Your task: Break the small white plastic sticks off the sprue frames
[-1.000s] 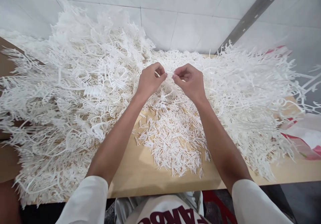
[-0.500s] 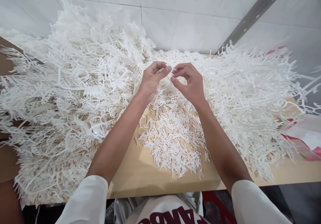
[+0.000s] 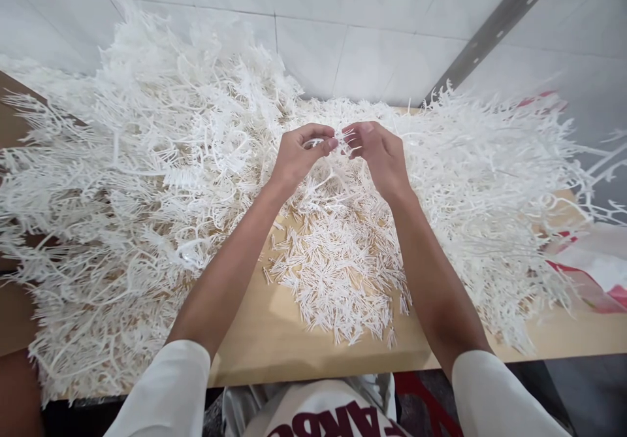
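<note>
My left hand (image 3: 296, 153) and my right hand (image 3: 379, 153) meet above the middle of a wooden table (image 3: 274, 345). Both pinch a small white plastic sprig (image 3: 343, 140) between thumbs and fingertips, the fingers curled. Below them lies a pile of small white plastic pieces (image 3: 337, 274). A large heap of white plastic branched frames (image 3: 132, 182) spreads to the left, and another heap of frames (image 3: 490, 182) to the right.
A white tiled wall (image 3: 372, 38) rises behind the table, with a grey metal rail (image 3: 494, 25) slanting across it. A red and clear plastic bag (image 3: 592, 267) lies at the right edge. The table's near edge runs just above my lap.
My right hand has turned and closed further, its fingers curling onto the sprig; my left thumb and forefinger have closed toward it. The piles have not moved.
</note>
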Demonstrator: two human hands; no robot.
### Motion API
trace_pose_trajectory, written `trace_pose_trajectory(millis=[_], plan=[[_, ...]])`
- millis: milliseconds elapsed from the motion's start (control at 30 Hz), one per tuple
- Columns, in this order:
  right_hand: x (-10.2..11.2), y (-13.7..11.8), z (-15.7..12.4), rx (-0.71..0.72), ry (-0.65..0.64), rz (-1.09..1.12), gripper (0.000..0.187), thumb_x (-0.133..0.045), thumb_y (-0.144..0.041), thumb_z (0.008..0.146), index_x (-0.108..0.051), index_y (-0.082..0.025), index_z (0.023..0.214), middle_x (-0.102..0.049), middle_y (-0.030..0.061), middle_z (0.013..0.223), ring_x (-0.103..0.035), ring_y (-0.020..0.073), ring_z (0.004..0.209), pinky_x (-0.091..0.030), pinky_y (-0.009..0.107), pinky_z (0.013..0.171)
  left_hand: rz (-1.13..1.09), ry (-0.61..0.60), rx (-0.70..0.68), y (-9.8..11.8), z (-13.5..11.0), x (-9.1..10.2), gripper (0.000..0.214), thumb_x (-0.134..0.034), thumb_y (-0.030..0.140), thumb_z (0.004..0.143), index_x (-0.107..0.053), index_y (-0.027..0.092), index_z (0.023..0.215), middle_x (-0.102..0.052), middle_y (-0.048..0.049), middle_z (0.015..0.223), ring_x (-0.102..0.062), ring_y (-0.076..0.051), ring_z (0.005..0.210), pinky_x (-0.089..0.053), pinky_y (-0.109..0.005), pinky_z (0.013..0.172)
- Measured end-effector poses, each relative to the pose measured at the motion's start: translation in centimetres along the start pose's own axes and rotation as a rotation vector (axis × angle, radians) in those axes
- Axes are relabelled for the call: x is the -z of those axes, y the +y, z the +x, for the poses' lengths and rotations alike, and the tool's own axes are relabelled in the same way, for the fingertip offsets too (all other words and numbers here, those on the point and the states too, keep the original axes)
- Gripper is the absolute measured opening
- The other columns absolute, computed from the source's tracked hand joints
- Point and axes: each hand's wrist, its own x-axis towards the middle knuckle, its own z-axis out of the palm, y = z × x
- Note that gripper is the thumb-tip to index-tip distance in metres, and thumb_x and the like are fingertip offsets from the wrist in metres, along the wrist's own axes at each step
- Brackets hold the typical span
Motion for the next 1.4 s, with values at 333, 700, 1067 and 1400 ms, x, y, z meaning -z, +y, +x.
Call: trace_pose_trajectory(millis=[333, 700, 1067, 1400], plan=[[-0.3, 0.7, 0.0, 0.004, 0.052, 0.016, 0.037, -0.067, -0.061, 0.077, -0.061, -0.029, 0.093, -0.066, -0.0032, 0.077, -0.063, 0.0111, 0.07, -0.056, 0.03, 0.068, 0.068, -0.033, -0.031, 0.9, -0.2, 0.0, 0.034, -0.073, 0.05, 0.077, -0.06, 0.022, 0.089, -0.066, -0.0013, 0.09, -0.063, -0.013, 0.089, -0.051, -0.026, 0.074], [-0.4, 1.3, 0.0, 0.132, 0.03, -0.105, 0.041, -0.067, -0.061, 0.077, -0.061, -0.027, 0.101, -0.066, -0.0002, 0.095, -0.064, 0.0141, 0.085, -0.057, 0.034, 0.08, 0.037, 0.055, 0.048, 0.6, -0.2, -0.2, 0.023, -0.07, 0.041, 0.082, -0.057, 0.022, 0.085, -0.063, 0.0, 0.088, -0.059, -0.011, 0.085, -0.049, -0.024, 0.07], [-0.1, 1.1, -0.3, 0.179, -0.001, -0.232, 0.044, -0.059, -0.062, 0.083, -0.058, -0.032, 0.116, -0.066, 0.0006, 0.103, -0.064, 0.0168, 0.095, -0.056, 0.036, 0.083, 0.036, 0.006, 0.053, 0.7, -0.2, 0.0, 0.012, -0.07, 0.027, 0.08, -0.065, 0.022, 0.091, -0.067, 0.0, 0.092, -0.063, -0.014, 0.088, -0.052, -0.031, 0.076], [0.3, 0.1, -0.1, 0.111, -0.05, -0.313, 0.039, -0.055, -0.063, 0.085, -0.067, -0.03, 0.102, -0.065, 0.0019, 0.11, -0.063, 0.016, 0.095, -0.053, 0.032, 0.079, 0.169, -0.106, -0.012, 2.1, -0.6, -0.3, 0.018, -0.069, 0.036, 0.082, -0.061, 0.02, 0.082, -0.068, -0.0009, 0.085, -0.064, -0.013, 0.084, -0.05, -0.027, 0.074]])
